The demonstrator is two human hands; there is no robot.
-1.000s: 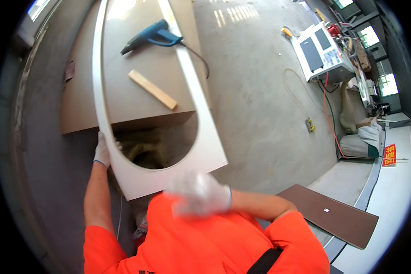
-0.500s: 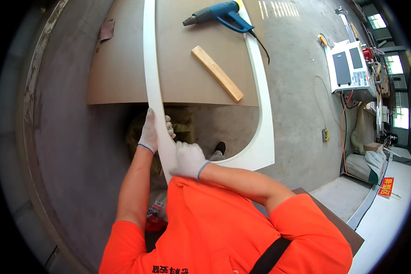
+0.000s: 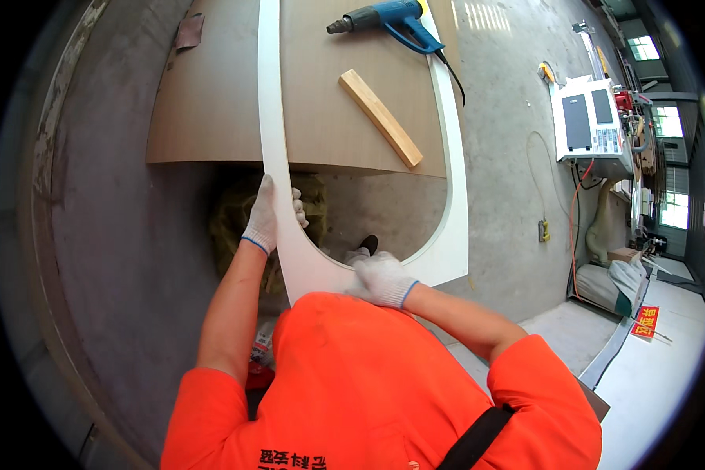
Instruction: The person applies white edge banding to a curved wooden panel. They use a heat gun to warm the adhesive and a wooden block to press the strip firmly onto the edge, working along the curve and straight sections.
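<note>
A white panel [image 3: 269, 86] with a large U-shaped cutout lies partly on a brown board, its curved end reaching out toward my body. My left hand [image 3: 263, 215], in a white knit glove, is wrapped round the panel's left arm, the thumb on the outer side and the fingertips showing inside the cutout. Also gloved, my right hand [image 3: 385, 280] is closed and pressed to the inner rim at the bottom of the curve. It is slightly blurred, and whatever its fingers may hold is hidden.
On the brown board [image 3: 204, 110] lie a short wooden block [image 3: 381, 119] and a brownish sanding sheet [image 3: 189, 31]. A blue heat gun [image 3: 395, 19] rests across the panel's right arm, its cord trailing. A white machine [image 3: 591, 121] with cables stands at the right.
My right hand has slid from the left part of the inner curve rightward to its bottom. My left hand keeps its grip. The view has shifted slightly.
</note>
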